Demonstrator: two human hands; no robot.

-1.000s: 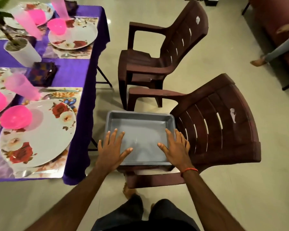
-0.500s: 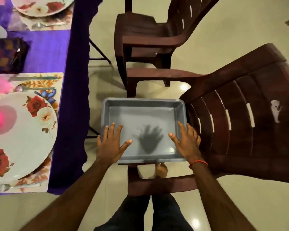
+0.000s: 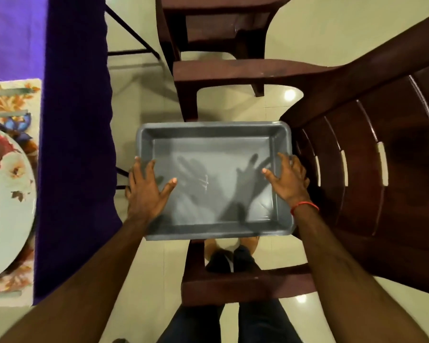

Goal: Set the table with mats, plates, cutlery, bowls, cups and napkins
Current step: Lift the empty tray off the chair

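The left hand (image 3: 146,191) is lying flat, fingers straight and spread, on the left rim of one grey plastic tray (image 3: 208,126) at frame centre, thumb splayed wide over the inside. The right hand (image 3: 286,181), a red thread (image 3: 304,205) circling its wrist, is bending its fingers over the right rim, thumb out; whether it is gripping cannot be told. Two brown plastic chairs are showing: one (image 3: 369,169) at right, one (image 3: 221,21) at top. At the left edge one floral plate (image 3: 8,206) is sitting on one floral mat (image 3: 15,95) over the purple tablecloth (image 3: 72,144).
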